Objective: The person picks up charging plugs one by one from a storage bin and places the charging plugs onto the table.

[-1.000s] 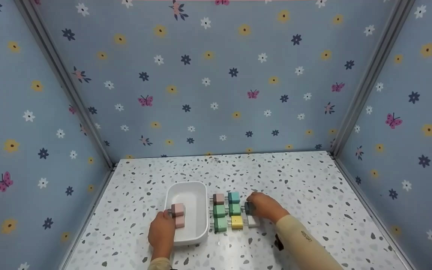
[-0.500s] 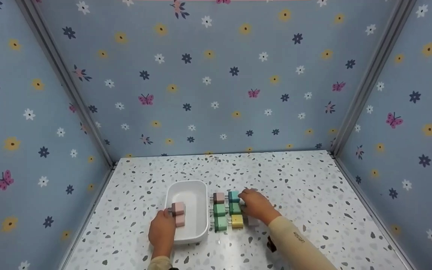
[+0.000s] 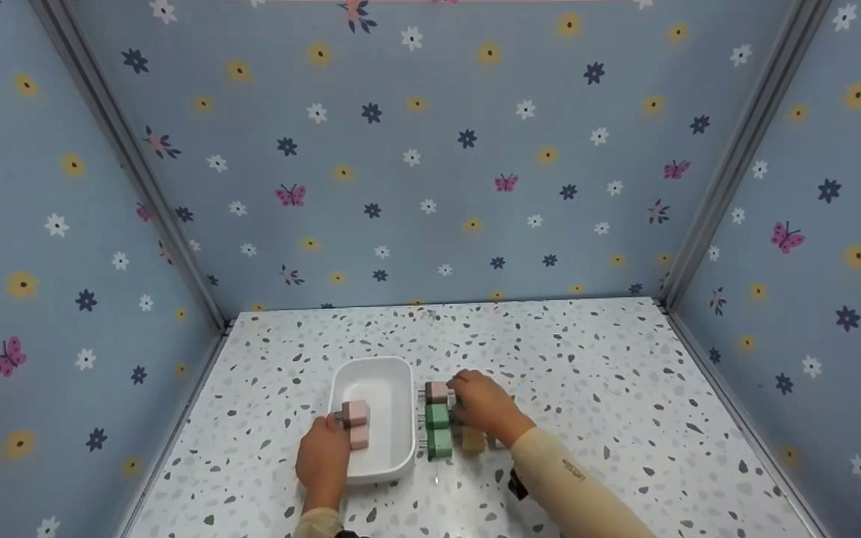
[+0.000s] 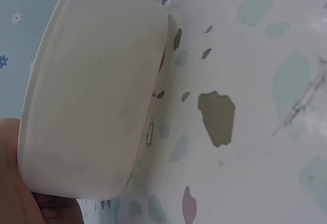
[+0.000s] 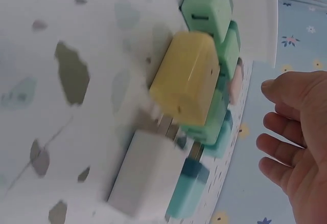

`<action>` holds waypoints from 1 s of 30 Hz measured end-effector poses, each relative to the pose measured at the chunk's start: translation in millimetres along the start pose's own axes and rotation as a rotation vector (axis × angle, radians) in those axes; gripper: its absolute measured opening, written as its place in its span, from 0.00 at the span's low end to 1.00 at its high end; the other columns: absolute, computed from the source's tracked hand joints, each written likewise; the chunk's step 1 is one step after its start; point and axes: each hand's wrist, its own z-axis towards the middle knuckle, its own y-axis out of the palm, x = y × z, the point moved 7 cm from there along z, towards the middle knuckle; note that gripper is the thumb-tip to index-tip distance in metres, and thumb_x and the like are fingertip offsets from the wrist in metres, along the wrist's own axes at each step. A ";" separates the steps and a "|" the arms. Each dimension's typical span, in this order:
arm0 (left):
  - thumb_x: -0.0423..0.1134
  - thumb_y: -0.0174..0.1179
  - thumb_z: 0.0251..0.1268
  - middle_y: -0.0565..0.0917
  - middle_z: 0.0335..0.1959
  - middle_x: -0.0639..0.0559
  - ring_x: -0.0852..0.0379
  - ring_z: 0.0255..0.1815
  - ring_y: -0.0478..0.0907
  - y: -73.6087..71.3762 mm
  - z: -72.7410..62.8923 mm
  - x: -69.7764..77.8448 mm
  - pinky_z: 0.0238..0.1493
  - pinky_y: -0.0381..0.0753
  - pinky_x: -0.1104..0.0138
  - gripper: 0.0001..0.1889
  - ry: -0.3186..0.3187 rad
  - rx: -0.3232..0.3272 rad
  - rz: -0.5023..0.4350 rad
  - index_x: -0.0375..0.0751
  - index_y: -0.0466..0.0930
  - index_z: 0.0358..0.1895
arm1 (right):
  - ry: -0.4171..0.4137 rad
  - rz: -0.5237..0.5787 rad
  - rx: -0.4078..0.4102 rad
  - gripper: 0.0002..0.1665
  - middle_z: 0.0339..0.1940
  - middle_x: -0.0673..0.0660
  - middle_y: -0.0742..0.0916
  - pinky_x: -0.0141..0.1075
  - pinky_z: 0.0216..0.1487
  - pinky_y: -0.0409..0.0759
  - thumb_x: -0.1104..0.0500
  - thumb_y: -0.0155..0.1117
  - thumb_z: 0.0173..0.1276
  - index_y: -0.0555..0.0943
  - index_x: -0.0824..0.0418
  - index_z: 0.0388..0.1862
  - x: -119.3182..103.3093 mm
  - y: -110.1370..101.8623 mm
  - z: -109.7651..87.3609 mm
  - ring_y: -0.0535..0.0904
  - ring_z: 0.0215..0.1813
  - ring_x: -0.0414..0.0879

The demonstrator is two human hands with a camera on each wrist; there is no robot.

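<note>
My left hand (image 3: pixel 323 456) grips the left rim of a white plastic bin (image 3: pixel 393 418); in the left wrist view, the bin's outer wall (image 4: pixel 97 91) fills much of the picture. Two pink charger plugs (image 3: pixel 356 412) lie inside, beside that hand. Over the rows of plugs to the bin's right is my right hand (image 3: pixel 486 407), palm down, holding nothing, fingers loosely bent. It covers several plugs in the head view. The right wrist view shows a yellow plug (image 5: pixel 186 75), a white plug (image 5: pixel 145 175), a teal plug (image 5: pixel 189 191) and green plugs (image 5: pixel 207 4) below the hand.
Another pink plug (image 3: pixel 436 392) heads the column nearest the bin, with green plugs (image 3: pixel 439 444) below it. The speckled white tabletop (image 3: pixel 587 359) is enclosed by flowered blue panels (image 3: pixel 430 149) and grey metal posts (image 3: pixel 744 149).
My right hand has moved left across the plugs, from the rightmost column towards the pink plug near the bin. My left hand and the bin have stayed put.
</note>
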 end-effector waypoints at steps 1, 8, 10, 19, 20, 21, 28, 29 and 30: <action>0.50 0.39 0.84 0.88 0.44 0.34 0.35 0.46 0.86 -0.1 -0.5 0.2 0.38 0.79 0.48 0.24 0.002 0.004 -0.002 0.34 0.81 0.48 | -0.009 0.001 0.006 0.24 0.56 0.55 0.86 0.43 0.61 0.80 0.57 0.72 0.67 0.82 0.59 0.61 -3.9 1.0 1.5 0.83 0.57 0.49; 0.49 0.40 0.84 0.88 0.46 0.35 0.35 0.47 0.86 1.5 -2.7 -1.3 0.39 0.79 0.48 0.24 -0.003 0.009 -0.010 0.34 0.82 0.49 | -0.036 -0.008 0.018 0.22 0.55 0.54 0.86 0.42 0.62 0.80 0.55 0.68 0.71 0.82 0.58 0.61 -28.5 10.5 10.2 0.82 0.57 0.48; 0.49 0.40 0.84 0.88 0.45 0.35 0.36 0.46 0.86 1.1 -2.7 -1.4 0.38 0.79 0.49 0.24 -0.006 0.008 -0.011 0.35 0.82 0.49 | -0.045 -0.002 0.025 0.22 0.56 0.54 0.85 0.42 0.62 0.79 0.54 0.68 0.71 0.82 0.59 0.62 -37.4 10.7 13.1 0.82 0.58 0.48; 0.49 0.39 0.84 0.87 0.46 0.34 0.34 0.48 0.85 -3.2 3.8 2.5 0.40 0.79 0.47 0.24 -0.004 0.010 -0.005 0.34 0.81 0.49 | -0.028 0.036 0.006 0.27 0.61 0.53 0.83 0.42 0.67 0.76 0.48 0.67 0.73 0.79 0.56 0.67 -77.7 21.6 34.6 0.80 0.63 0.46; 0.49 0.39 0.84 0.87 0.47 0.34 0.33 0.49 0.85 -3.5 4.0 2.9 0.40 0.79 0.46 0.24 -0.002 0.009 -0.003 0.34 0.81 0.49 | -0.030 0.042 0.005 0.27 0.62 0.53 0.83 0.43 0.68 0.75 0.48 0.67 0.73 0.79 0.56 0.67 -82.0 24.4 35.9 0.80 0.64 0.47; 0.49 0.39 0.84 0.87 0.47 0.33 0.33 0.49 0.85 -3.3 4.3 2.8 0.40 0.79 0.46 0.24 0.002 0.006 0.001 0.34 0.81 0.50 | -0.037 0.048 0.004 0.27 0.62 0.53 0.83 0.44 0.68 0.75 0.48 0.67 0.73 0.78 0.56 0.67 -86.7 26.8 36.8 0.80 0.64 0.47; 0.48 0.41 0.83 0.87 0.46 0.33 0.32 0.48 0.85 -3.2 4.1 0.2 0.37 0.79 0.45 0.23 0.007 0.007 0.019 0.33 0.82 0.47 | -0.136 0.062 0.028 0.28 0.60 0.55 0.84 0.40 0.66 0.76 0.50 0.68 0.72 0.79 0.60 0.67 -117.7 36.5 42.0 0.80 0.62 0.47; 0.48 0.41 0.83 0.88 0.45 0.33 0.32 0.47 0.85 -3.5 4.3 0.1 0.37 0.79 0.45 0.23 0.010 0.013 0.018 0.34 0.82 0.46 | -0.145 0.063 0.036 0.28 0.60 0.55 0.84 0.40 0.65 0.76 0.51 0.69 0.72 0.79 0.60 0.66 -121.2 36.4 43.6 0.81 0.62 0.47; 0.48 0.41 0.83 0.88 0.44 0.34 0.33 0.46 0.85 -4.0 4.6 0.2 0.37 0.79 0.46 0.23 0.012 0.018 0.015 0.34 0.82 0.45 | -0.151 0.067 0.040 0.28 0.60 0.55 0.84 0.39 0.65 0.77 0.51 0.69 0.71 0.79 0.61 0.66 -124.5 36.2 45.4 0.81 0.62 0.47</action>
